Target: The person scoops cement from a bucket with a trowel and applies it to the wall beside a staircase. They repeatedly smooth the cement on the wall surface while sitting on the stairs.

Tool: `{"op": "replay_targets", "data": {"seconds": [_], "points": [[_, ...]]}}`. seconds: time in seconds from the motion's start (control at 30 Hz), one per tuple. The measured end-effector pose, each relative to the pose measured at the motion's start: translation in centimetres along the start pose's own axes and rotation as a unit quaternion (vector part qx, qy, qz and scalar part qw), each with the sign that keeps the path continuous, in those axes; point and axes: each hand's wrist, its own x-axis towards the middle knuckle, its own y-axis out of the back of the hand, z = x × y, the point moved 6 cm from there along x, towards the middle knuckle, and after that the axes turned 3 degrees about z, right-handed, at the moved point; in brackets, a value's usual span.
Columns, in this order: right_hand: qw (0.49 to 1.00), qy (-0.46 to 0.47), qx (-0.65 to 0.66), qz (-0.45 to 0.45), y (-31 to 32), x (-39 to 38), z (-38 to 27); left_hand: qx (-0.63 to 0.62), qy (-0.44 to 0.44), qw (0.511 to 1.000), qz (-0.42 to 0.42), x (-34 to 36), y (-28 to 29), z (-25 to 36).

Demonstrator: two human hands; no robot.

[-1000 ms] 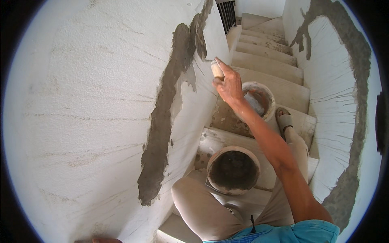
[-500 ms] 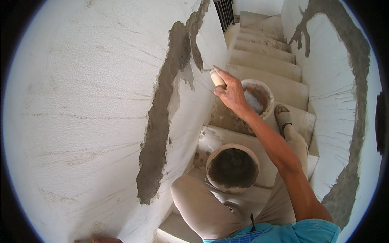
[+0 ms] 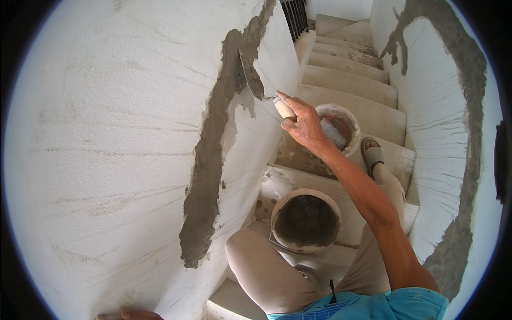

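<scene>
My right hand (image 3: pixel 305 121) is wrapped round the wooden handle of a trowel (image 3: pixel 285 109). Its grey blade lies against the white wall (image 3: pixel 122 106) on my left, over the upper part of a long strip of grey mortar (image 3: pixel 205 176). A thin smear of mortar shows just below the blade. At the lower left rim only a few fingers of my left hand (image 3: pixel 140 316) show, stretched out by the wall with nothing visible in them; the remainder is cut off. Between my legs stands a bucket of dark mortar (image 3: pixel 308 221).
A second bucket (image 3: pixel 349 120) with a pale lump inside stands on a higher step. Pale stairs (image 3: pixel 349 88) climb ahead to a dark railing (image 3: pixel 294 18). Another mortar strip (image 3: pixel 472 106) curves down the right wall. My sandalled foot (image 3: pixel 375 154) rests beside the upper bucket.
The trowel blade has moved left and slightly down over the mortar, and my right hand has shifted a little left with it. My left hand stays at the lower edge.
</scene>
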Motion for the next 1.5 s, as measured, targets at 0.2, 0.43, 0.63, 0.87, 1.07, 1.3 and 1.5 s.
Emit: {"op": "replay_targets", "data": {"seconds": [0.2,0.43,0.63,0.87,1.07,1.3,1.5], "points": [[0.996,0.03,0.002,0.088,-0.5,2.8,0.3,-0.009,0.024,1.0,0.004,-0.4,-0.3,-0.9],[0.999,-0.024,-0.037,0.023,-2.6,-0.3,-1.3,0.002,0.021,0.999,0.028,-0.4,-0.3,-0.3],[0.999,-0.035,0.011,0.021,-1.9,-2.3,-1.1,-0.023,0.03,0.999,0.017,-0.5,-0.2,-0.8],[0.995,0.024,-0.041,0.09,-2.7,2.3,-0.9,0.003,0.036,0.999,0.015,-0.2,-0.2,-0.3],[1.0,-0.001,-0.017,0.017,-4.1,-4.5,-1.9,-0.019,0.052,0.998,-0.014,-0.5,-0.5,-1.0],[0.996,-0.019,0.028,0.081,-3.4,-7.2,-0.1,-0.003,0.013,1.0,0.027,0.2,0.0,0.3],[0.995,-0.036,-0.006,0.092,-5.0,-5.3,-0.7,-0.003,-0.002,1.0,0.026,0.0,-0.2,-0.7]]}}
